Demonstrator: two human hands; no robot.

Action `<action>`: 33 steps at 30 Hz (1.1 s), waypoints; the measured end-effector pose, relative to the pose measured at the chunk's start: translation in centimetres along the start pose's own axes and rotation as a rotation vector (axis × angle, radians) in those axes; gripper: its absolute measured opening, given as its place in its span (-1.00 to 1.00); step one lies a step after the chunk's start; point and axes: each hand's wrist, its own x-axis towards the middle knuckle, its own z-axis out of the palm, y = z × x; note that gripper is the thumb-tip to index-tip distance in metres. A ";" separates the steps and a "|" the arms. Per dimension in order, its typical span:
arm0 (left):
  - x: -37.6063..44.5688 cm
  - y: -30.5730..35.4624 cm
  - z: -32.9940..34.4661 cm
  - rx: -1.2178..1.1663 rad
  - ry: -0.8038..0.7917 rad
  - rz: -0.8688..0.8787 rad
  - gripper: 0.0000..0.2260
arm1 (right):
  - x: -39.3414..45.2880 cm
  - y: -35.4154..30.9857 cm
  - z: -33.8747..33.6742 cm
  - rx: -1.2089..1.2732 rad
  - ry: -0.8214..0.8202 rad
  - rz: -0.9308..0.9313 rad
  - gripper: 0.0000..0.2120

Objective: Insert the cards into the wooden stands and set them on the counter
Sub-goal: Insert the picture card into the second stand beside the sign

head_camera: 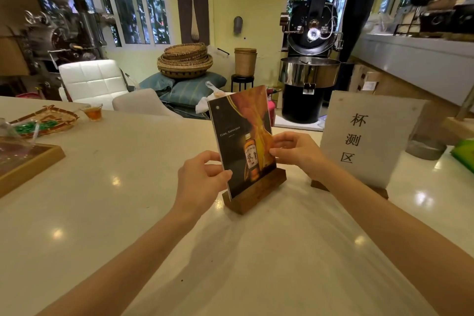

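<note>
Both grips clamp card (pixel 241 136) | "TIME, SAVOURED" | seated in wooden stand (pixel 256 194)

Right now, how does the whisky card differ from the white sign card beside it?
The whisky card is dark and glossy with a bottle picture; the white sign card carries only black characters. Both hands, left hand and right hand, grip the whisky card; nobody touches the white sign card. Both stand upright in wooden stands on the counter.

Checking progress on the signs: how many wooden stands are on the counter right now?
2. One wooden stand sits at centre, holding the bottle card gripped by both hands. The second stand is at right under the white sign, partly hidden by the right forearm. Others could be out of view.
</note>
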 end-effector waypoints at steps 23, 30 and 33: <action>-1.6 0.1 0.7 0.149 -0.022 0.085 -0.80 | -2.4 0.8 -1.1 -0.029 0.034 -0.037 -0.82; -0.6 0.2 0.3 0.209 -0.210 0.046 -0.59 | -4.6 1.2 -2.8 -0.123 0.039 0.061 -0.80; -0.4 0.1 0.2 0.218 -0.253 0.030 -0.58 | -6.5 2.0 -4.5 -0.113 0.073 0.144 -0.90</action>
